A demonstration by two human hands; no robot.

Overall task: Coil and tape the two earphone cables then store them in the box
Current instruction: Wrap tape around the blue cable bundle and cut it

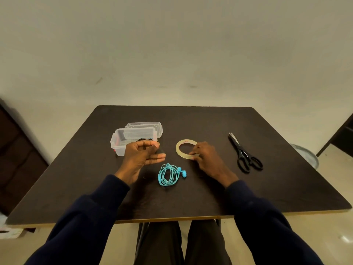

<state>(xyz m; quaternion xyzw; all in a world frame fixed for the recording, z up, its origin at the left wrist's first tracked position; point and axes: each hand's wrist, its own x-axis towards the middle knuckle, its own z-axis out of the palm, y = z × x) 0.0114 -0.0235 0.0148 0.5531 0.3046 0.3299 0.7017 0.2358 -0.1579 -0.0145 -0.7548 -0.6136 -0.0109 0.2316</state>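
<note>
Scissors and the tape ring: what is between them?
Only bare table lies between the scissors and the tape ring, as the head view shows.

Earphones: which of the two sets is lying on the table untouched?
The blue coil, lying free on the table; the black set is held in the left hand.

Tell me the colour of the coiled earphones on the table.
The earphones are turquoise; head view.
</note>
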